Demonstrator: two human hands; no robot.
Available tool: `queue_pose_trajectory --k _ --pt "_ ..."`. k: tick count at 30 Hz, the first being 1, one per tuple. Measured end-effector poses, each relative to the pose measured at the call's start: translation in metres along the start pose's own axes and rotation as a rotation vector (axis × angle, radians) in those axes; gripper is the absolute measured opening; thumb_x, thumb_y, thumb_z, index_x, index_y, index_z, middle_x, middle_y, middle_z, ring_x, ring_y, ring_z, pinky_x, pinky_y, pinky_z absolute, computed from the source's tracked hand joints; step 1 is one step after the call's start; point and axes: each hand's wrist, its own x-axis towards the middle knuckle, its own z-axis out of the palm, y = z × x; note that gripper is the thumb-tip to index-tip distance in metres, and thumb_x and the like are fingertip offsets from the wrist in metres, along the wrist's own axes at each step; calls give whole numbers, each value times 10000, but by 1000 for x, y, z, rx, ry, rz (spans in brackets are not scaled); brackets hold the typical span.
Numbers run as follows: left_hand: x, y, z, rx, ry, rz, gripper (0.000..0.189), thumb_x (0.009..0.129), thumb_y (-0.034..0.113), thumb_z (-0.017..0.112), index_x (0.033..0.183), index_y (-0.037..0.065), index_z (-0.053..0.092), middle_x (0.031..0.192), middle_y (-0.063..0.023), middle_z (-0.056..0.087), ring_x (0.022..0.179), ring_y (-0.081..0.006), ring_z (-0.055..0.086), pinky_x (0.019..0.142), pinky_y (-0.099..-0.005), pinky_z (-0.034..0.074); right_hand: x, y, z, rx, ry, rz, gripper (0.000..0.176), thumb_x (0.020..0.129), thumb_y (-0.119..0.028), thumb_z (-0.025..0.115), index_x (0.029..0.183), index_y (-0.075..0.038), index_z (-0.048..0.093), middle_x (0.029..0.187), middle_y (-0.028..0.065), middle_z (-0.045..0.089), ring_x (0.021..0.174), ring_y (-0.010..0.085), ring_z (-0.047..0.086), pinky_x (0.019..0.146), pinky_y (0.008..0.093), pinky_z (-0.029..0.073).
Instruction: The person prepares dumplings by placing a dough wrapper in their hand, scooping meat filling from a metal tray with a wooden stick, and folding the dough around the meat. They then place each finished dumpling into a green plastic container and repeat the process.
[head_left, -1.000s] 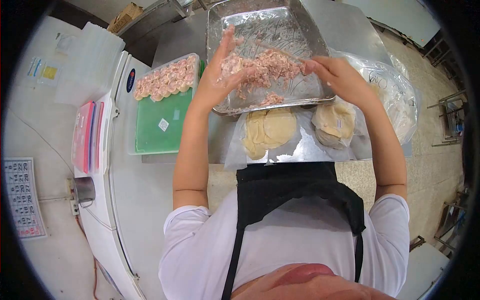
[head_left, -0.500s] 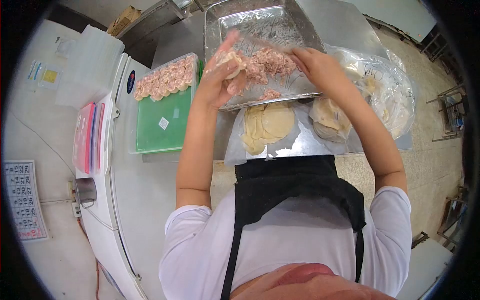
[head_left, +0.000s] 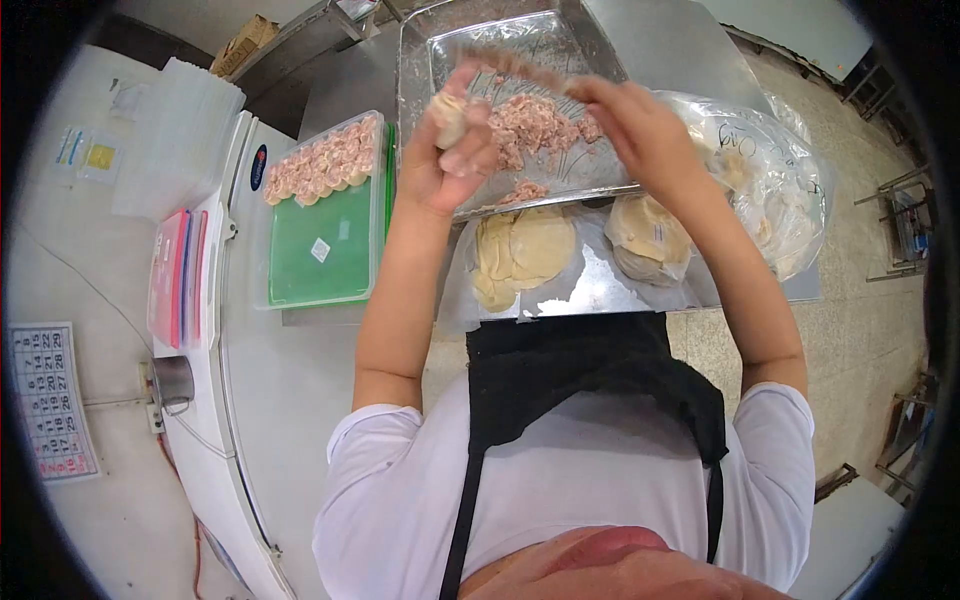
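Note:
My left hand [head_left: 447, 165] is curled around a dumpling [head_left: 450, 118] in a pale wrapper, over the left rim of a metal tray [head_left: 428, 205]. Raw minced meat [head_left: 530, 128] lies in that tray. In my right hand [head_left: 635, 130] is a thin spreading stick [head_left: 515, 68], smeared by motion and pointing left toward the dumpling. Round dough wrappers [head_left: 530, 250] are fanned out on a sheet just below the tray. Several filled dumplings [head_left: 325, 160] stand in rows at the far end of a green-bottomed container [head_left: 320, 270] on the left.
To the right of the loose wrappers sits a bagged wrapper stack [head_left: 650, 235]. A large clear plastic bag [head_left: 770, 180] with pale contents lies farther right. A white freezer [head_left: 290, 400] stands at the left, with coloured boards [head_left: 175, 280] and a metal cup [head_left: 170, 380] beyond it.
The stick has lifted and swung up from the dumpling, and my right hand has turned upward. My left hand still holds the dumpling, its fingers more curled. The view has shifted slightly.

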Motion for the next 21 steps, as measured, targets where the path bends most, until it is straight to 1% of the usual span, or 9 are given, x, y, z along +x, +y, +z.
queue_pose_trajectory --k 2,6,8,9,11,14,15,18,21 --pt "5 2 7 -347 -75 15 826 859 176 688 1515 83 194 950 -103 654 476 -63 494 407 -214 393 -12 40 15 -451 -333 151 247 957 -200 533 1159 -108 640 913 135 638 813 345 621 725 398 497" --pt "-6 9 3 -123 -66 -13 881 838 198 709 1523 80 167 930 -106 645 497 -70 504 414 -219 394 -10 52 -14 -504 -427 171 249 953 -222 535 1158 -122 635 923 143 638 818 358 617 712 432 496" --pt "-9 11 2 695 222 -122 973 785 189 768 1529 71 153 906 -79 629 548 -73 520 444 -226 412 5 30 -31 -392 -347 214 233 940 -219 528 1128 -132 637 931 132 632 887 333 637 725 443 509" --pt "-10 10 1 691 221 -123 973 785 189 768 1529 71 153 906 -79 629 548 -73 520 444 -226 412 10 18 -31 -395 -349 216 233 940 -219 528 1128 -132 637 931 132 632 887 333 637 725 443 509" --pt "-12 6 -2 1315 304 -216 1006 726 118 810 1527 73 203 1050 -160 633 736 -146 606 550 -242 483 15 -2 -27 -207 -233 63 247 946 -236 548 1144 -123 640 934 144 642 824 353 630 716 437 502" --pt "-13 9 4 1237 317 -309 1033 681 166 852 1519 95 252 1114 -170 611 820 -160 595 675 -272 512 8 29 2 -362 -377 -6 271 948 -225 545 1178 -108 627 919 151 636 805 353 628 709 422 494" --pt "-17 9 1 1230 319 -306 1033 681 166 852 1519 95 252 1114 -170 611 820 -160 595 675 -272 512 15 32 -5 -594 -566 53 243 940 -232 546 1107 -104 667 911 152 651 852 363 644 712 433 500" --pt "-27 13 -12 1427 316 -30 1019 689 187 848 1518 117 260 1148 -148 613 883 -199 611 800 -303 501 22 20 -21 -278 -436 234 261 928 -246 569 1106 -92 682 946 155 686 865 347 656 735 410 512" --pt "-29 16 -10 1615 339 261 842 686 207 848 1414 90 441 1072 -101 659 894 -201 621 875 -326 474 24 -14 -24 3 -523 315 295 937 -295 578 1107 -83 693 988 165 695 881 343 659 777 385 514"
